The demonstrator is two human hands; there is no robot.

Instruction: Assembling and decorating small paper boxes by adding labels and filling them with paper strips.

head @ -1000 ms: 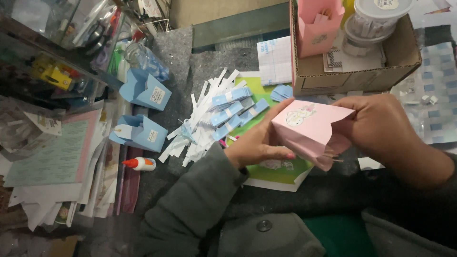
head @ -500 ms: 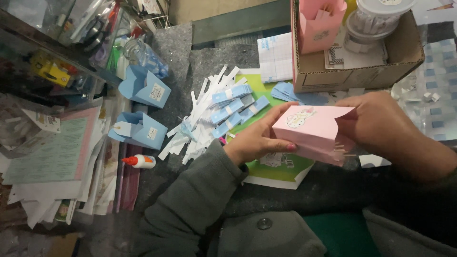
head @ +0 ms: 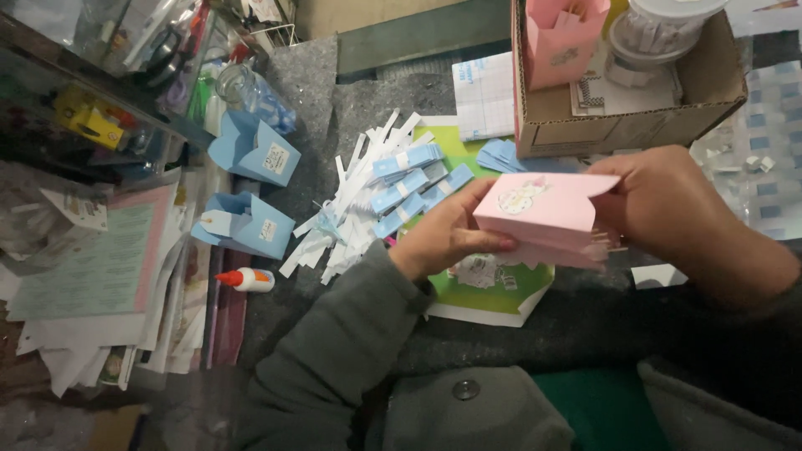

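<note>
Both hands hold a pink paper favour box [head: 545, 215] with a small round sticker on its front, above the grey work surface. My left hand [head: 447, 234] grips its left end, thumb along the lower edge. My right hand [head: 668, 209] wraps the right end, hiding that side. Under the box lies a green and white card sheet [head: 493, 296]. A heap of blue and white paper strips [head: 376, 192] lies just left of my left hand.
Two blue paper boxes [head: 255, 150] [head: 246, 224] stand at the left, with a small glue bottle [head: 246, 280] below them. A cardboard carton [head: 622, 125] at the back right holds another pink box [head: 564, 38] and a plastic tub. Stacked papers [head: 100, 276] cover the far left.
The pink box has been turned flatter and lowered slightly between the hands, its front face now tilted toward me. Both hands stay on its ends.
</note>
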